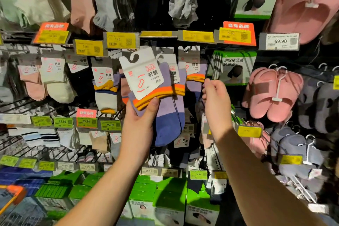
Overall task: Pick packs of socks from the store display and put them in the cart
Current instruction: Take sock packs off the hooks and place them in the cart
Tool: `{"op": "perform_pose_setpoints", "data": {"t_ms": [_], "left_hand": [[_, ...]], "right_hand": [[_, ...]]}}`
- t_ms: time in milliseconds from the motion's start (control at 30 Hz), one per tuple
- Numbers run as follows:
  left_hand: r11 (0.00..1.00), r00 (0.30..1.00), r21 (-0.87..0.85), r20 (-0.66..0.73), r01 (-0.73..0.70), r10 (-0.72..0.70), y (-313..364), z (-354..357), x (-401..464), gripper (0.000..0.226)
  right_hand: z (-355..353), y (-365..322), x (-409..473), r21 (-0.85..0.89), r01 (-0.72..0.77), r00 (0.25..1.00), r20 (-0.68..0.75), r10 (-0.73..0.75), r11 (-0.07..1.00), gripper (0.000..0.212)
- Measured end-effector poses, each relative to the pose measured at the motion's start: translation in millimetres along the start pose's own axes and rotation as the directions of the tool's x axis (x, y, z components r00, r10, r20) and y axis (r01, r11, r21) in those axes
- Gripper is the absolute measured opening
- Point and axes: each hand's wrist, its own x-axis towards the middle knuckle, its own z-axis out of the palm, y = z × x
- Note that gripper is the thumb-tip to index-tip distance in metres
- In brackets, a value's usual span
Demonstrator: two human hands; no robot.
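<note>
My left hand [140, 123] grips a pack of purple and blue socks [161, 101] with an orange-yellow band and a white card header, held in front of the display. A second matching pack sits right behind it in the same grip. My right hand [216, 101] is raised beside the pack, its fingers curled toward another purple sock pack [194, 77] hanging on the hook; whether it pinches that pack I cannot tell. The cart shows only as an orange-edged corner [12, 196] at the lower left.
Sock packs hang in rows on hooks with yellow price tags [121, 40] above them. Pink slippers [273, 93] and grey slippers hang at the right. Green boxes [165, 198] line the lowest shelf. Face-mask packs [233, 68] hang right of the socks.
</note>
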Motion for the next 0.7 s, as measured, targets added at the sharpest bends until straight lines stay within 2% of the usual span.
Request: {"op": "perform_pose_setpoints", "data": {"t_ms": [67,133,233,300,367,433,500,600,700], "left_hand": [[1.000,1.000,0.012,0.007,-0.022,0.022,-0.3,2.2,-2.7,0.045],[0.999,0.999,0.028,-0.002,-0.033,0.033,-3.4,5.1,-4.7,0.044],[0.999,1.000,0.033,-0.006,-0.016,0.016,-9.9,5.5,-3.3,0.043],[0.998,1.000,0.056,0.015,-0.005,0.005,-12.8,4.0,-2.6,0.045],[0.990,0.999,0.140,0.049,0.004,-0.011,-12.9,3.7,-3.5,0.043],[0.968,0.998,0.252,0.059,0.004,-0.019,-11.6,3.6,-4.7,0.041],[0.950,0.997,0.311,0.071,0.015,-0.039,-11.1,2.2,-4.0,0.047],[0.958,0.995,0.283,0.058,0.056,-0.076,-6.5,2.3,-1.3,0.059],[0.955,0.994,0.279,0.013,0.100,-0.108,-2.8,2.3,-0.8,0.057]], "right_hand": [[3.7,-18.5,-25.7,0.096,0.060,0.991,0.111,-0.070,0.994,0.019],[8.1,-32.1,-42.2,0.094,0.095,0.962,0.248,-0.116,0.991,0.018],[11.5,-40.6,-47.4,-0.018,0.094,0.934,0.347,-0.082,0.995,0.041],[14.6,-39.9,-46.5,-0.057,0.052,0.926,0.376,-0.026,0.997,0.041],[18.2,-36.0,-46.2,-0.021,-0.005,0.905,0.425,0.014,1.000,0.035],[21.0,-31.3,-45.7,0.088,-0.092,0.884,0.466,0.040,0.992,0.024],[20.1,-27.3,-45.7,0.215,-0.196,0.866,0.496,0.066,0.957,0.023],[19.6,-23.1,-43.9,0.291,-0.272,0.864,0.493,0.100,0.917,0.025],[18.9,-21.9,-40.7,0.391,-0.367,0.870,0.466,0.163,0.844,0.028]]}}
